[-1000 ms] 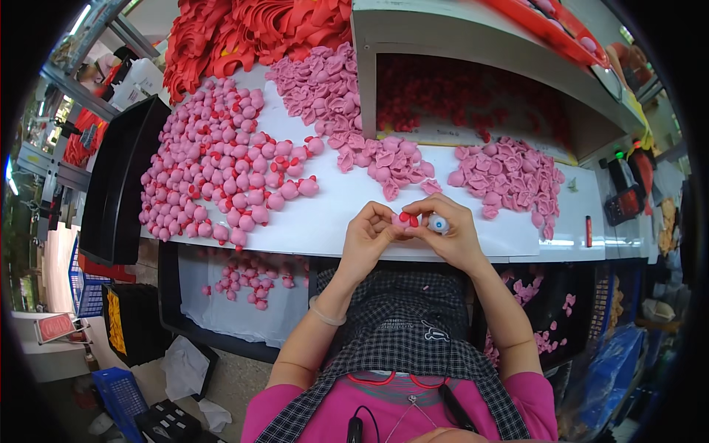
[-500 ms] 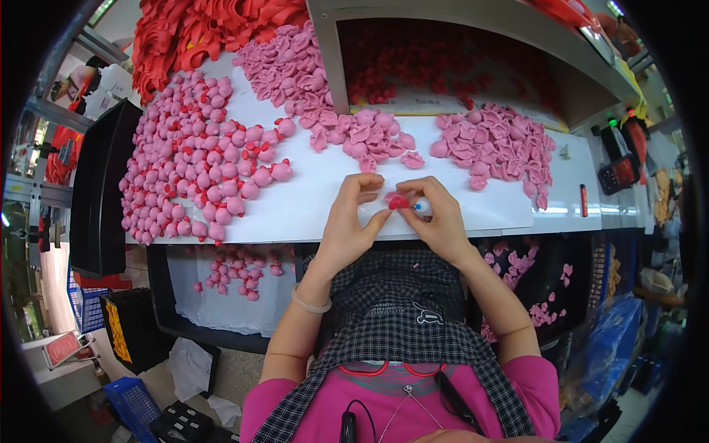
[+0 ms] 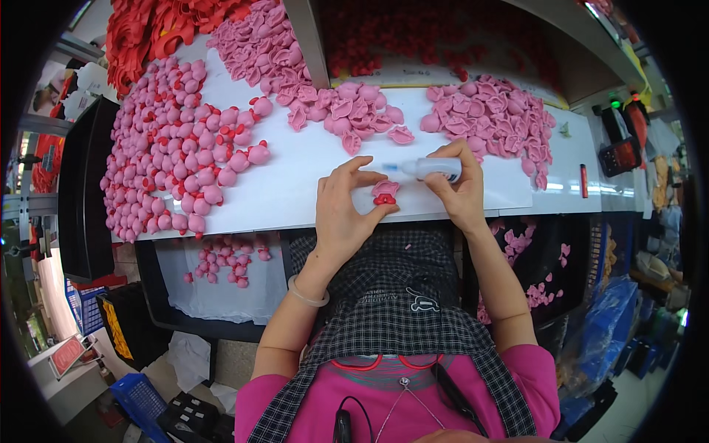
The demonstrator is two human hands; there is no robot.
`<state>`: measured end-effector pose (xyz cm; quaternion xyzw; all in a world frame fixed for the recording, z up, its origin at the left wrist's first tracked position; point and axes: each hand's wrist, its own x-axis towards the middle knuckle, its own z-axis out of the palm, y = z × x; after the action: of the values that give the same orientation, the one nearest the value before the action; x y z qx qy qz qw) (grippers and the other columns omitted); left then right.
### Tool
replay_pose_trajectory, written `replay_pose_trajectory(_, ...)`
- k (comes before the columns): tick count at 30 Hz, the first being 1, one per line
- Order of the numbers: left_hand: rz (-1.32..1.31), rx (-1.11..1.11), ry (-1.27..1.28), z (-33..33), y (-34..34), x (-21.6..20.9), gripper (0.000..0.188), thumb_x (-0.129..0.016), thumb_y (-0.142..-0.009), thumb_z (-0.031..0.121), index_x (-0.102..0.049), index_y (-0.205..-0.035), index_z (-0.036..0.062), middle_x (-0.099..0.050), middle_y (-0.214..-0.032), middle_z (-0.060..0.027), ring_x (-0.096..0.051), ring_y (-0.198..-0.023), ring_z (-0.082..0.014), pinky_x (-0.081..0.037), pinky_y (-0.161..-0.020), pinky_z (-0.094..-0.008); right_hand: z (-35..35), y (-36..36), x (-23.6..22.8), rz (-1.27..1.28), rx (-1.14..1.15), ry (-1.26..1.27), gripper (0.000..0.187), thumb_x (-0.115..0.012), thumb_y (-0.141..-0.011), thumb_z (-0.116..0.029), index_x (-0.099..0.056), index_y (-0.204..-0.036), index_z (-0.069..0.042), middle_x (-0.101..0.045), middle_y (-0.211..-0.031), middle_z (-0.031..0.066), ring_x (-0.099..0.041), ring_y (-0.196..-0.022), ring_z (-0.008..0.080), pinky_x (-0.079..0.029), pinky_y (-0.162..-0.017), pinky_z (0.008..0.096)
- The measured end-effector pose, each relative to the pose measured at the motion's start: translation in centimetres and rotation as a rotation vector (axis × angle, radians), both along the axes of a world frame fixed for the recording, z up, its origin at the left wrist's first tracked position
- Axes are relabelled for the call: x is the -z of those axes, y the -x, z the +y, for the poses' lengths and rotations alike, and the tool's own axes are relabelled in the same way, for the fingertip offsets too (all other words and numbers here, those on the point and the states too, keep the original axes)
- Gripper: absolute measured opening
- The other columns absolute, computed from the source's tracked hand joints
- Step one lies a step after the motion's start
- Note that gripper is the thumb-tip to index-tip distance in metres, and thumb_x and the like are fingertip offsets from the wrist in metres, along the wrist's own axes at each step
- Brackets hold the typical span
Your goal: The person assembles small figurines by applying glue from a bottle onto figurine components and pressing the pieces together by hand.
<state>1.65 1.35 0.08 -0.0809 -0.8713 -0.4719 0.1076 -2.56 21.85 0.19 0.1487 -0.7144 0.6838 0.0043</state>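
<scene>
Between thumb and fingers, my left hand [image 3: 346, 199] pinches a small part made of a pink cupped shell [image 3: 385, 187] and a red piece [image 3: 384, 199] at its lower side. My right hand [image 3: 463, 186] is closed around a white squeeze bottle [image 3: 436, 169], which lies sideways with its bluish nozzle pointing left, just above the pink shell. The nozzle is blurred and appears apart from the shell. Beyond my hands lie a heap of pink shells [image 3: 491, 118] and another group of pink shells [image 3: 347, 111].
Many pink balls with red bits [image 3: 177, 148] cover the table's left side. Red strips [image 3: 148, 37] pile up behind them. A grey shelf [image 3: 306, 44] stands at the back. Below the table edge are a lined tray [image 3: 221, 295] and a black tray [image 3: 546, 266]. A red pen [image 3: 584, 181] lies right.
My right hand has moved up and right and turned the bottle sideways, nozzle to the left. The red piece and pink shell now show in my left hand. The view has shifted slightly.
</scene>
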Motion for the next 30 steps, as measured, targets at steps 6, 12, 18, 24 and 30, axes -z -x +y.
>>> replay_pose_trajectory(6, 0.055, -0.021, 0.082, 0.0, -0.1, 0.4, 0.082, -0.092, -0.064, 0.015, -0.049, -0.132, 0.0075, -0.074, -0.104, -0.0022, -0.060, -0.103, -0.0201, -0.040, -0.093, -0.0339, -1.1, -0.7, -0.3, 0.078, -0.006, -0.062, 0.022, -0.075, -0.087, -0.007, -0.059, -0.102, -0.001, -0.066, -0.092, 0.0056, -0.064, -0.083, 0.0096, -0.052, -0.071, 0.0250)
replay_pose_trajectory(12, -0.002, -0.031, -0.030, 0.1, -0.1, 0.6, 0.078, -0.092, -0.063, 0.020, -0.053, -0.129, 0.0064, -0.072, -0.106, 0.0006, -0.061, -0.105, -0.0207, -0.039, -0.092, -0.0355, -1.3, -0.7, -0.4, 0.076, -0.018, -0.083, 0.023, -0.076, -0.088, -0.009, -0.059, -0.101, 0.000, -0.067, -0.087, 0.0058, -0.065, -0.080, 0.0108, -0.053, -0.072, 0.0261)
replay_pose_trajectory(18, 0.030, -0.023, -0.022, 0.0, 0.0, 0.9, 0.083, -0.092, -0.063, 0.019, -0.049, -0.132, 0.0064, -0.074, -0.103, 0.0001, -0.063, -0.101, -0.0205, -0.039, -0.091, -0.0346, -1.0, -0.7, -0.2, 0.093, -0.018, -0.112, 0.023, -0.076, -0.088, -0.012, -0.059, -0.097, 0.000, -0.066, -0.084, 0.0054, -0.063, -0.077, 0.0102, -0.051, -0.069, 0.0251)
replay_pose_trajectory(24, 0.030, -0.022, -0.015, 0.0, -0.1, 0.9, 0.083, -0.093, -0.062, 0.019, -0.049, -0.132, 0.0063, -0.074, -0.103, -0.0002, -0.063, -0.101, -0.0204, -0.039, -0.091, -0.0343, -1.3, -0.7, -0.3, 0.082, 0.006, -0.087, 0.023, -0.077, -0.088, -0.014, -0.059, -0.096, 0.000, -0.066, -0.083, 0.0046, -0.062, -0.076, 0.0100, -0.050, -0.068, 0.0252)
replay_pose_trajectory(30, 0.031, -0.026, -0.012, 0.1, -0.1, 0.8, 0.084, -0.093, -0.062, 0.019, -0.048, -0.132, 0.0063, -0.074, -0.103, -0.0006, -0.063, -0.101, -0.0205, -0.039, -0.092, -0.0343, -1.0, -0.8, -0.2, 0.081, 0.010, -0.133, 0.023, -0.076, -0.088, -0.014, -0.060, -0.096, -0.001, -0.066, -0.085, 0.0055, -0.063, -0.077, 0.0102, -0.051, -0.069, 0.0255)
